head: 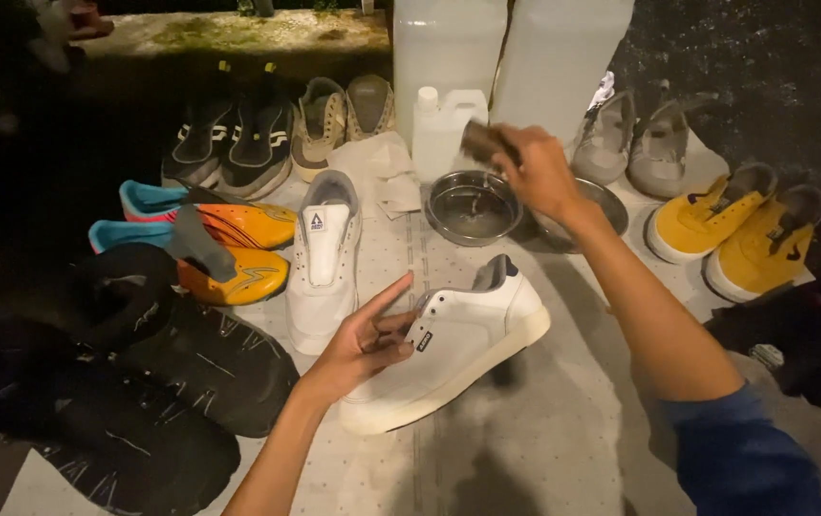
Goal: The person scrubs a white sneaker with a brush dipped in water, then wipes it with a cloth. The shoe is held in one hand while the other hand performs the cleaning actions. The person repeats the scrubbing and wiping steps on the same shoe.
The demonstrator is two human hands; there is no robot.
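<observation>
My left hand grips a white sneaker by its upper, tilting it on its side over a pale dotted mat. My right hand is raised above a small metal bowl and holds a dark brush or sponge, with liquid dripping from it into the bowl. The matching white sneaker lies flat to the left.
A second metal bowl sits behind my right wrist. A white bottle and two large white jugs stand at the back. Pairs of shoes ring the mat: yellow, grey, beige, dark striped, orange-blue, black.
</observation>
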